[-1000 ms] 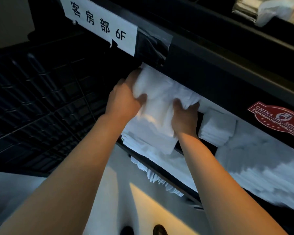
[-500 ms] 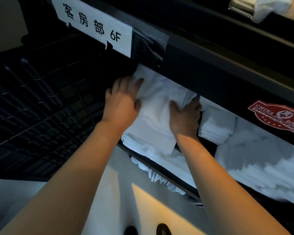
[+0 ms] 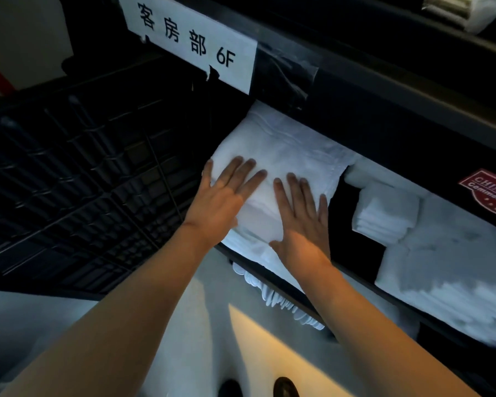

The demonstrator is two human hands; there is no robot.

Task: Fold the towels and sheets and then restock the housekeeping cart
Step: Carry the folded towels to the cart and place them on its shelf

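Dark cart shelf (image 3: pixel 312 270), folded towel (image 3: pixel 284 150) seated at its 9 o'clock end.
Left hand (image 3: pixel 224 202) and right hand (image 3: pixel 301 222) press flat, fingers straight (gripping nothing), likely settling it level.

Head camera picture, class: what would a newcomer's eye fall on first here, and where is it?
First, the left hand and right hand, laid flat with straight fingers on a folded white towel at the left end of the cart shelf. Next, the white paper sign reading 6F, taped above. Then the smaller towel stack to the right.
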